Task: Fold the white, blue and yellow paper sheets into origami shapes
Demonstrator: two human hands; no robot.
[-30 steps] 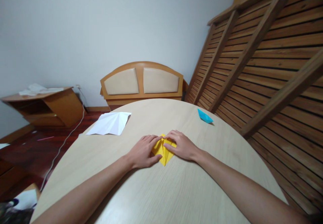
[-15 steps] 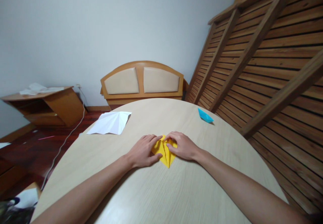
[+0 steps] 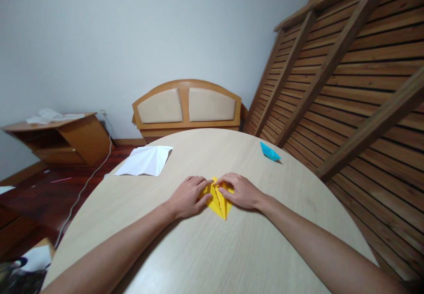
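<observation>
A folded sheet of yellow paper [image 3: 218,203] lies on the round table [image 3: 198,254], its pointed corner toward me and a crooked seam down its middle. My left hand [image 3: 191,197] grips its left side, thumb on top and fingers at the upper edge. On the right side, my right hand [image 3: 241,191] pinches the paper with curled fingers near the top. Both sets of fingertips nearly meet at the paper's far end and hide part of it.
A creased white sheet [image 3: 145,161] lies at the table's far left. Toward the far right sits a small blue folded paper boat [image 3: 270,152]. Slatted wooden panels [image 3: 331,91] lean along the right, and a headboard [image 3: 185,122] stands behind the table.
The yellow paper's near point has swung slightly to the right. My left thumb has moved up along the paper; my right hand has barely shifted.
</observation>
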